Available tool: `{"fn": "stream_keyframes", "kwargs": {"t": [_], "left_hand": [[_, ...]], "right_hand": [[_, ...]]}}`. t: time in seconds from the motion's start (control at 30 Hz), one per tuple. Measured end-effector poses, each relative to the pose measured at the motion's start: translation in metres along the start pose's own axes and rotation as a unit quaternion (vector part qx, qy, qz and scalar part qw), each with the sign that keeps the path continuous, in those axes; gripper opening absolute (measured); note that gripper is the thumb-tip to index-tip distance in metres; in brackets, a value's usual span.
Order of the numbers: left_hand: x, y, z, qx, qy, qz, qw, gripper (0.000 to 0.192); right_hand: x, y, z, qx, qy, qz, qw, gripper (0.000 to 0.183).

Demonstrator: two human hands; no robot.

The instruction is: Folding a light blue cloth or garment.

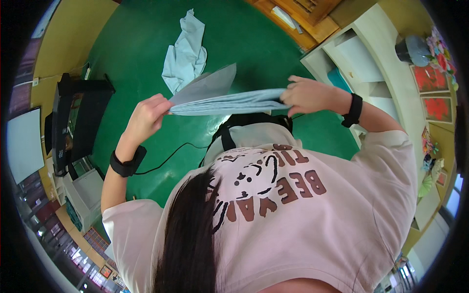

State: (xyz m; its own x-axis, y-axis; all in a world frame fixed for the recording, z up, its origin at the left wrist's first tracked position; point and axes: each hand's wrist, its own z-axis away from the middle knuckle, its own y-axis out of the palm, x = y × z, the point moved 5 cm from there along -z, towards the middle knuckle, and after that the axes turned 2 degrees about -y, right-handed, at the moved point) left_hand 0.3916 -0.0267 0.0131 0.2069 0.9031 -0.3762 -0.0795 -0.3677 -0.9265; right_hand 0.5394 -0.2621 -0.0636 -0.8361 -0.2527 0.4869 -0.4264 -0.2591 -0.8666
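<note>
A light blue folded cloth (227, 103) is stretched between my two hands in front of my body. My left hand (146, 113) pinches its left end, where the layers narrow together. At the other end, my right hand (304, 96) grips the cloth, with some fingers hidden behind it. A thin, greyish flap of fabric stands up from the left part of the cloth. Beyond it, a crumpled light blue cloth (187, 53) lies on the green floor (135, 47). Both wrists wear black bands.
White shelving (366, 40) stands at the right, with a blue-green bin (339, 80) in it. A wooden cabinet (315, 22) is at the top right. On the left is a black keyboard instrument (78, 117). A black cable (170, 159) runs from my left wristband towards my waist.
</note>
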Motion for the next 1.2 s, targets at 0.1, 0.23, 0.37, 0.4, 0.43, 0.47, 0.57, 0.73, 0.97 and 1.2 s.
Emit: {"fn": "stream_keyframes", "kwargs": {"t": [0.1,0.23,0.37,0.4,0.43,0.47,0.57,0.73,0.97,1.2], "left_hand": [[0.009,-0.002,0.002,-0.024,-0.015,0.012,1.0,0.022],[0.019,-0.04,-0.014,-0.113,-0.023,0.005,0.993,0.022],[0.021,-0.092,-0.042,-0.165,-0.018,-0.01,0.986,0.016],[0.025,-0.1,-0.047,-0.161,-0.007,-0.014,0.987,0.015],[0.031,-0.111,-0.051,-0.172,0.023,-0.041,0.984,0.017],[0.035,-0.122,-0.055,-0.184,0.042,-0.052,0.981,0.017],[0.032,-0.148,-0.09,-0.221,0.109,-0.06,0.967,0.02],[0.031,-0.137,-0.093,-0.305,0.169,-0.143,0.926,0.024],[-0.001,-0.1,-0.1,-0.205,0.144,0.184,0.951,0.009],[-0.021,-0.124,-0.139,-0.285,0.162,0.423,0.845,0.012]], "right_hand": [[-0.008,-0.03,0.011,-0.1,0.064,-0.029,0.993,0.027],[0.024,-0.103,0.022,-0.221,-0.004,0.11,0.969,0.028],[0.03,-0.166,0.034,-0.306,0.046,0.211,0.927,0.025],[0.031,-0.176,0.035,-0.309,0.036,0.261,0.914,0.027],[0.047,-0.194,0.037,-0.341,0.086,0.263,0.899,0.013],[0.053,-0.207,0.038,-0.361,0.077,0.28,0.886,0.012],[0.068,-0.225,0.056,-0.459,0.042,0.272,0.845,0.014],[0.062,-0.206,0.07,-0.483,0.085,0.296,0.82,0.02],[0.08,-0.124,0.108,-0.678,0.209,-0.13,0.692,0.036],[0.085,-0.117,0.141,-0.625,0.175,-0.318,0.692,0.044]]}}
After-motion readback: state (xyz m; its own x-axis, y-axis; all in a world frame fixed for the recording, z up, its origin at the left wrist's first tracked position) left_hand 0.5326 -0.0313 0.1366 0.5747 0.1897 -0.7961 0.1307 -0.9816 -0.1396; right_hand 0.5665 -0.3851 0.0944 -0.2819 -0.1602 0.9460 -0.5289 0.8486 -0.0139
